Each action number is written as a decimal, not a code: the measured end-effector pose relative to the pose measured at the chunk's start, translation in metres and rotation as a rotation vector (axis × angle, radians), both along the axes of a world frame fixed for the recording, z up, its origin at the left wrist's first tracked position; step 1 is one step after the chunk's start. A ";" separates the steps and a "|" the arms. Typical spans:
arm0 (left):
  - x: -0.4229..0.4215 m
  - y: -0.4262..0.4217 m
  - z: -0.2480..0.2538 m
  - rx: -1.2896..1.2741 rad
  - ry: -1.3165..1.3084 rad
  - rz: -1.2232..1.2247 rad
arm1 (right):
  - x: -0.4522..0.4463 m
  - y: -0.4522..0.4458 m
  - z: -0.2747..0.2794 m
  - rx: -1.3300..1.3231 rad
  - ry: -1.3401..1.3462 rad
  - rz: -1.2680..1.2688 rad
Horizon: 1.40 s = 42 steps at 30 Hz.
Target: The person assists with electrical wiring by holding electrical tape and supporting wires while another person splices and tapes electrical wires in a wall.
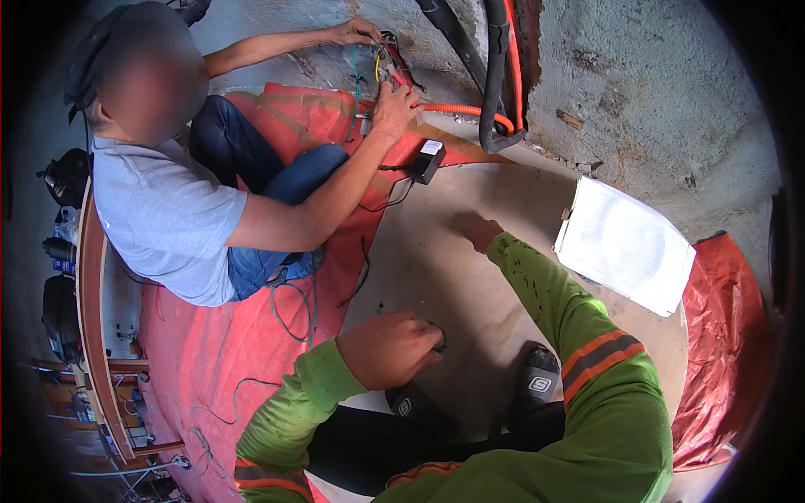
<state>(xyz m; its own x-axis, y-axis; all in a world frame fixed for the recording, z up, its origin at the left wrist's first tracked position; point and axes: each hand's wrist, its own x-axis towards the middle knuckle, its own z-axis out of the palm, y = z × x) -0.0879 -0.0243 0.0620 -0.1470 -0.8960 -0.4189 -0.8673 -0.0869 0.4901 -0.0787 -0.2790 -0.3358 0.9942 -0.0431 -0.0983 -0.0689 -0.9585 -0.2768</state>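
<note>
Left hand (386, 352) curled above the tan floor board (419, 235), seemingly pinching a small dark object (439, 339) at its fingertips; firm, steady pressure suits it. Right hand (483, 235) reaches forward, fingertips obscured, cannot tell its grip; less shadow would help.

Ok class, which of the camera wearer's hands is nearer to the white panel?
Right: the right hand is left of the white panel, apart from it; the left hand is farther off, near the left shoe.
</note>
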 end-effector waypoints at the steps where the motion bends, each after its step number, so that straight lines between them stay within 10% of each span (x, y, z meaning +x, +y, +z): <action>1: 0.000 0.000 0.000 -0.004 -0.001 -0.002 | 0.001 0.000 0.002 0.005 0.015 -0.002; 42: 0.003 -0.002 -0.003 0.012 0.009 0.018 | -0.003 0.000 0.033 0.026 0.265 -0.044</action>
